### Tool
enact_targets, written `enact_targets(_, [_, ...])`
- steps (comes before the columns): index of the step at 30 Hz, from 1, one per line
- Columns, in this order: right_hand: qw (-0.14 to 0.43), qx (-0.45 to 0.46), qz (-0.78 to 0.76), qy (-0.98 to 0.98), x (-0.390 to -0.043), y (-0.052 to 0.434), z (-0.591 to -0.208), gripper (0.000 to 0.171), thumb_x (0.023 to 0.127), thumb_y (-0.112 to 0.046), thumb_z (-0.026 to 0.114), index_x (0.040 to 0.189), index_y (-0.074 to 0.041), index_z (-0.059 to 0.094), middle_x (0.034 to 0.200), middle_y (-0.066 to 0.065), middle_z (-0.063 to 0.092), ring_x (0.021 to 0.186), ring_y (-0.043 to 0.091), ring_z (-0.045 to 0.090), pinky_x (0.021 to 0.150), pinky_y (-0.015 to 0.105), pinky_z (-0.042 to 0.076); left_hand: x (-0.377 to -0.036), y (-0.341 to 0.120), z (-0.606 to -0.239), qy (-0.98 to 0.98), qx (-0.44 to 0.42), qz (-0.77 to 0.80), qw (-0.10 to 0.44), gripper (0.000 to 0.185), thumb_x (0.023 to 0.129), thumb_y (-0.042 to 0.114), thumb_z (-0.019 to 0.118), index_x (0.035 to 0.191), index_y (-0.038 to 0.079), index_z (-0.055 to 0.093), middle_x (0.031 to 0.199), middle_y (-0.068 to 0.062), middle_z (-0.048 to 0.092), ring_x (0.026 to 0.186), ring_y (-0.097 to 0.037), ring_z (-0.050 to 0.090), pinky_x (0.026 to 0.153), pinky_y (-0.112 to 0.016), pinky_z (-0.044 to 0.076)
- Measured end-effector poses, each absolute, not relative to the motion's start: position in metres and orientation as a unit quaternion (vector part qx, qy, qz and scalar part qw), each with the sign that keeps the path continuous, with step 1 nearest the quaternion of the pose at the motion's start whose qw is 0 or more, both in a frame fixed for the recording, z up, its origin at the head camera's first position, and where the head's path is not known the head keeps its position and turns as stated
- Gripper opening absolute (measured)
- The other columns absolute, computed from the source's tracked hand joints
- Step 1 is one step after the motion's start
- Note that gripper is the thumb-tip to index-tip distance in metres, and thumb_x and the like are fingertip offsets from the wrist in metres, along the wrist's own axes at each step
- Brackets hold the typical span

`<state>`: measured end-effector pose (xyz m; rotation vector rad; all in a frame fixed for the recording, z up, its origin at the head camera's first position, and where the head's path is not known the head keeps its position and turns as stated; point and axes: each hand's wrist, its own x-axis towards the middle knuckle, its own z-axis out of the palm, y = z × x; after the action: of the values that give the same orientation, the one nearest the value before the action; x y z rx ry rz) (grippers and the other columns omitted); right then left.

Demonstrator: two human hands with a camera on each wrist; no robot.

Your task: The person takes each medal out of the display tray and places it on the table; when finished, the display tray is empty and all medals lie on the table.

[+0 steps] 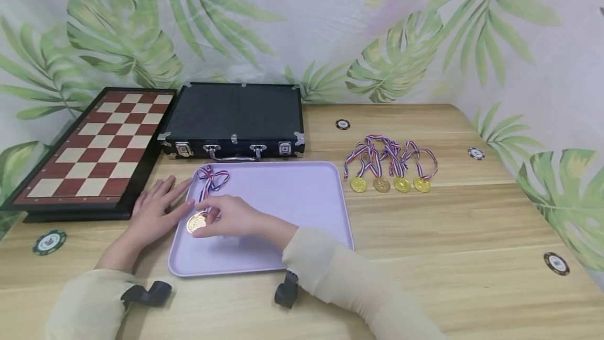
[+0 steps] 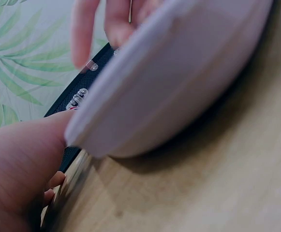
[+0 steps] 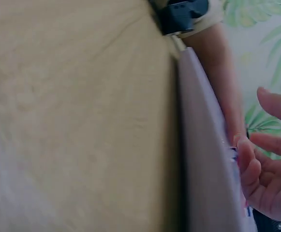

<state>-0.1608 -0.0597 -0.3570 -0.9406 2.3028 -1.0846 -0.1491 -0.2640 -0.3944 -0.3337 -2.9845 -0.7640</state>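
My right hand point(image 1: 231, 216) is over the left part of the lavender tray point(image 1: 283, 209), its thumb and fingers curled about a gold medal point(image 1: 196, 222). In the left wrist view the medal point(image 2: 130, 9) shows as a thin gold edge among the fingers, above the rim; it is hidden in the right wrist view. Its striped ribbon point(image 1: 212, 178) lies looped in the tray's upper left corner. My left hand point(image 1: 158, 211) rests at the tray's left edge, fingers extended, thumb touching the rim.
Several medals point(image 1: 402, 185) with striped ribbons lie in a row right of the tray. Behind it sits a black case point(image 1: 236, 114) with metal latches; a chessboard point(image 1: 101, 146) stands left. Poker chips are scattered about, one point(image 1: 49, 242) near the left arm, another point(image 1: 557, 264) far right.
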Motion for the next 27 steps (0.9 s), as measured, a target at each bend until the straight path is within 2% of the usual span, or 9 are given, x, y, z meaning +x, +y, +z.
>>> enact_targets(4, [0.159,-0.333,-0.325,0.871,-0.161,-0.068,-0.368,0.049,0.072,-0.035,0.068,0.114,-0.013,0.056,0.065,-0.014,0.052,0.066,-0.001,0.045,0.058,0.009,0.033,-0.151,-0.263,-0.395,-0.962,-0.112,-0.247,0.025,0.057,0.086,0.041,0.045,0.134,0.014,0.032,0.134,-0.03,0.019,0.124,-0.042,0.004,0.092,-0.058,-0.007])
enact_targets(9, [0.125,-0.32,-0.283,0.895,-0.159,-0.072,-0.375,0.05,0.069,-0.041,0.069,0.113,-0.02,0.058,0.066,-0.014,0.05,0.063,-0.001,0.044,0.052,0.011,0.034,-0.151,-0.263,-0.395,-0.96,-0.119,-0.251,0.033,0.056,0.086,0.04,0.046,0.134,0.015,0.032,0.134,-0.029,0.02,0.124,-0.042,0.005,0.092,-0.057,-0.006])
enact_targets(13, [0.104,-0.31,-0.243,0.913,-0.153,-0.076,-0.378,0.053,0.067,-0.05,0.066,0.114,-0.027,0.056,0.09,-0.016,0.055,0.079,-0.002,0.048,0.058,0.015,0.037,-0.148,-0.265,-0.396,-0.96,-0.118,-0.252,0.031,0.055,0.086,0.039,0.046,0.134,0.016,0.032,0.134,-0.029,0.019,0.124,-0.042,0.005,0.093,-0.057,-0.007])
enact_targets(16, [0.084,-0.3,-0.21,0.927,-0.148,-0.079,-0.38,0.057,0.067,-0.055,0.063,0.116,-0.029,0.053,0.108,-0.015,0.052,0.093,0.0,0.047,0.063,0.018,0.039,-0.147,-0.266,-0.397,-0.961,-0.114,-0.25,0.028,0.056,0.087,0.04,0.045,0.135,0.016,0.031,0.134,-0.03,0.019,0.124,-0.043,0.004,0.092,-0.058,-0.007])
enact_targets(21, [0.058,-0.282,-0.19,0.938,-0.146,-0.082,-0.381,0.053,0.069,-0.052,0.063,0.115,-0.027,0.054,0.102,-0.014,0.054,0.087,0.0,0.049,0.059,0.018,0.038,-0.146,-0.265,-0.397,-0.962,-0.11,-0.248,0.025,0.056,0.087,0.04,0.045,0.135,0.015,0.031,0.134,-0.03,0.018,0.124,-0.043,0.004,0.091,-0.059,-0.007])
enact_targets(27, [0.057,-0.269,-0.193,0.942,-0.147,-0.081,-0.379,0.045,0.07,-0.047,0.065,0.109,-0.028,0.056,0.098,-0.014,0.054,0.083,-0.001,0.048,0.056,0.017,0.036,-0.149,-0.262,-0.395,-0.961,-0.112,-0.251,0.026,0.056,0.087,0.04,0.045,0.134,0.014,0.032,0.134,-0.03,0.019,0.124,-0.043,0.004,0.092,-0.058,-0.007])
